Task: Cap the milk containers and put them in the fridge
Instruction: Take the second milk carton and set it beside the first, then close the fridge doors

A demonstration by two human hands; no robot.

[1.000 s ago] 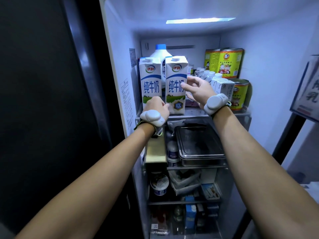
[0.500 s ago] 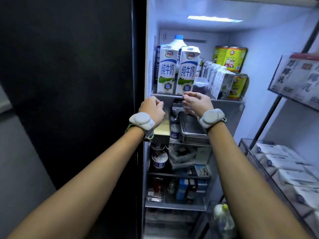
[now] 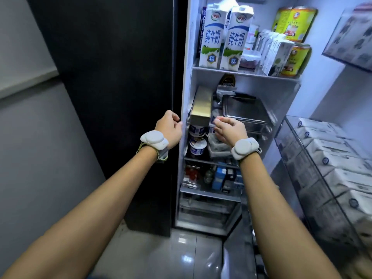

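2 pale-grey wrist pods (image 3: pixel 152 139) — L strap (image 3: pixel 161 158) yellow-green; bare forearms (image 3: pixel 112 188).

You can read 纯牛奶 in blue on the left milk carton (image 3: pixel 211 37) and the right milk carton (image 3: pixel 235 40), each under a 伊利 logo and above a 3.2 badge. Print on the yellow cans (image 3: pixel 296 23) is too blurred.
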